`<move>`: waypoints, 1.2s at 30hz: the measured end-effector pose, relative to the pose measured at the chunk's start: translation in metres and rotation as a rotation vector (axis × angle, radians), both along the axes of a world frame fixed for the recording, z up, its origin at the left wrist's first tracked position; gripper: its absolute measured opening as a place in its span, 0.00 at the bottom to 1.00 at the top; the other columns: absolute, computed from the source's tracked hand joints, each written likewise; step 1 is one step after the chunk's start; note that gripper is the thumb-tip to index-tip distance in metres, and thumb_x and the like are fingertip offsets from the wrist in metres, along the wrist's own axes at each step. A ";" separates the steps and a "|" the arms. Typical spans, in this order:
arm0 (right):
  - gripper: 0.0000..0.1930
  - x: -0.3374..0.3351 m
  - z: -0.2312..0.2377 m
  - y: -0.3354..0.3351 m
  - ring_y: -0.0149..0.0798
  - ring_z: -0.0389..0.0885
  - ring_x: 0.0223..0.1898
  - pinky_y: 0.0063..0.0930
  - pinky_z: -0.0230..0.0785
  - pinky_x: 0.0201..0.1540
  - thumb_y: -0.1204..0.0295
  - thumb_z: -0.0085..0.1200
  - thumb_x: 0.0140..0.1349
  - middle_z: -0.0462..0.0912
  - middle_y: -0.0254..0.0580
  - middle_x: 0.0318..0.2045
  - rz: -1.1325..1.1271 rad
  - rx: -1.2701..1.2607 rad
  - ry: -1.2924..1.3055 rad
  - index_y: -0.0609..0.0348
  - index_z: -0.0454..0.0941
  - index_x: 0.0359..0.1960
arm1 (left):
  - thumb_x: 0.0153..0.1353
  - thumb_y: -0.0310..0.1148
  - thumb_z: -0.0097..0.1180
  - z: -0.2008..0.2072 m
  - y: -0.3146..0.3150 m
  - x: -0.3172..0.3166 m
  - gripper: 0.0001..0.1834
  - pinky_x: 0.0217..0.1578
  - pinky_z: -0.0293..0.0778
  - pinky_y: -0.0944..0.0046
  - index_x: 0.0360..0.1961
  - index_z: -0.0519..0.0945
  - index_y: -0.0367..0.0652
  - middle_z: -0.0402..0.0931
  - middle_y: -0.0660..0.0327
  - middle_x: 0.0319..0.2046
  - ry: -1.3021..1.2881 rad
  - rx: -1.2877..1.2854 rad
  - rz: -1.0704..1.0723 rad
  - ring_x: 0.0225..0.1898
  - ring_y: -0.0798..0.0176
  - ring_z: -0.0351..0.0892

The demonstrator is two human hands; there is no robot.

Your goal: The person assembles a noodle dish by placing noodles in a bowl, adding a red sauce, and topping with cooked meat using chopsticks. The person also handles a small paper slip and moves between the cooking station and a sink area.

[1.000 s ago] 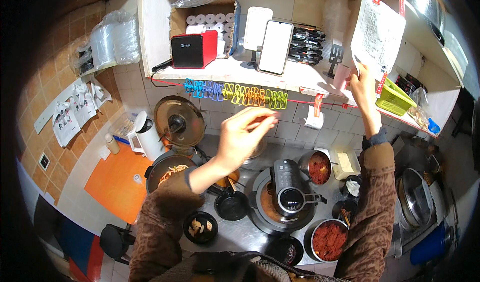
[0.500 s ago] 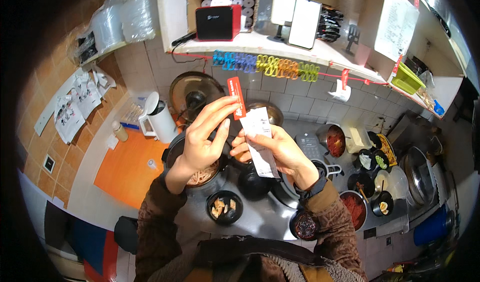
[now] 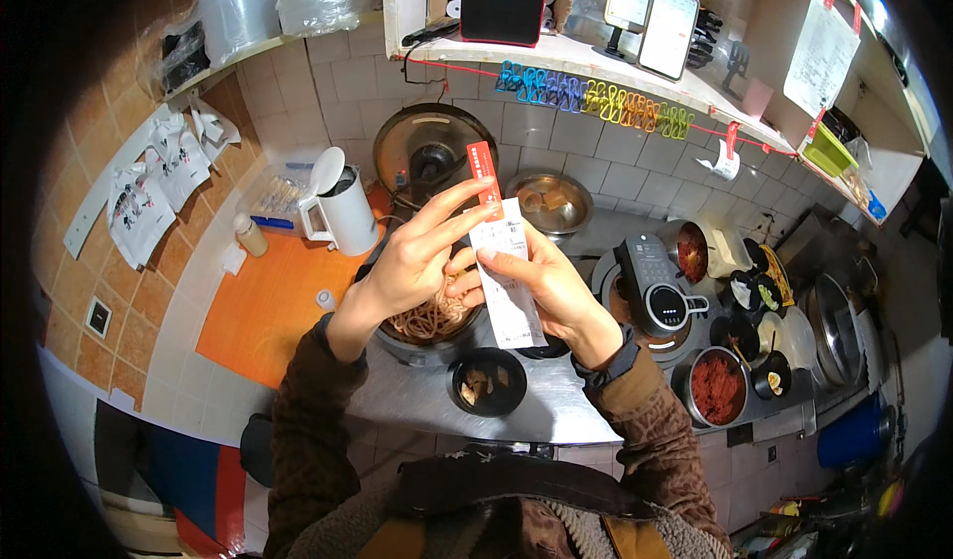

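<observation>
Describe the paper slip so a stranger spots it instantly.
Find the steel counter, then the right hand above it. That hand holds the paper slip: long, narrow and white with dark print, unlike the red strip at its upper end.

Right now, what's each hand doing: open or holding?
Left hand: fingers over the red label; whether it grips cannot be told.
Right hand: closed, holding the receipt.

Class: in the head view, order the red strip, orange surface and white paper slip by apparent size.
1. Orange surface
2. White paper slip
3. Red strip

Judged by visible parts only; the strip is partly covered.
</observation>
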State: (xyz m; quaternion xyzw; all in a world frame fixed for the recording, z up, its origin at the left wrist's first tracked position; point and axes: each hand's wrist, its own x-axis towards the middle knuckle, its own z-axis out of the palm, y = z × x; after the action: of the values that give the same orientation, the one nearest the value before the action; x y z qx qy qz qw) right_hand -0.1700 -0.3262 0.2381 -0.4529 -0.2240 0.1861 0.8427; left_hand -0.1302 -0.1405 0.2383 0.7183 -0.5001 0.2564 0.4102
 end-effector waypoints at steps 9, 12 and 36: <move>0.13 0.022 0.000 0.011 0.36 0.83 0.41 0.28 0.76 0.45 0.70 0.42 0.71 0.81 0.46 0.42 -0.087 0.003 0.004 0.63 0.70 0.51 | 0.49 0.08 0.42 0.003 0.012 0.003 0.29 0.55 0.71 0.59 0.55 0.76 0.35 0.65 0.47 0.61 0.061 -0.014 0.001 0.59 0.48 0.70; 0.11 0.041 -0.002 0.015 0.34 0.82 0.40 0.26 0.76 0.44 0.71 0.45 0.69 0.82 0.44 0.41 -0.248 -0.078 -0.050 0.64 0.72 0.49 | 0.50 0.07 0.39 0.008 0.010 0.005 0.30 0.54 0.72 0.60 0.54 0.77 0.37 0.65 0.47 0.61 0.073 -0.013 0.002 0.59 0.49 0.70; 0.08 0.225 0.023 0.049 0.27 0.74 0.28 0.24 0.66 0.30 0.75 0.51 0.61 0.80 0.35 0.28 -0.655 -0.181 -0.211 0.68 0.80 0.36 | 0.49 0.21 0.50 0.055 -0.009 0.164 0.31 0.59 0.60 0.55 0.59 0.69 0.37 0.66 0.58 0.61 -0.543 0.322 0.847 0.62 0.51 0.61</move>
State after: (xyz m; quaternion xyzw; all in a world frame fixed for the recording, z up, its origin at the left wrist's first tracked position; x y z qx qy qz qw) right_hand 0.0546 -0.2773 0.2615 -0.5902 -0.1351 -0.1228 0.7864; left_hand 0.0342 -0.1493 0.2937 0.8192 -0.2872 0.4963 0.0106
